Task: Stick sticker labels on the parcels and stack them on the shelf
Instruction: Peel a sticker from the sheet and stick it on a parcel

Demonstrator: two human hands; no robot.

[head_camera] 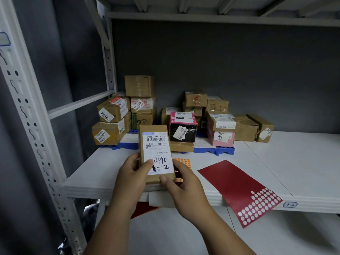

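Note:
I hold a small flat cardboard parcel point(154, 144) above the front of the white shelf board point(276, 162). A white shipping label with a barcode and handwritten numbers covers its top. My left hand point(131, 173) grips its left edge, thumb on the label. My right hand point(181, 183) grips the near right corner, thumb on the front edge. A sheet of orange round stickers point(183, 161) lies on the shelf, partly hidden behind the parcel and my right hand. A red sticker sheet point(237, 183) with white dots lies to the right and hangs over the shelf edge.
Several labelled cardboard parcels point(114, 118) are stacked at the back left on blue plastic pallets point(219, 150). A pink and black box point(182, 127) and more boxes point(246, 127) stand at the back middle. A perforated white shelf post point(33, 129) rises on the left. Another shelf board lies below.

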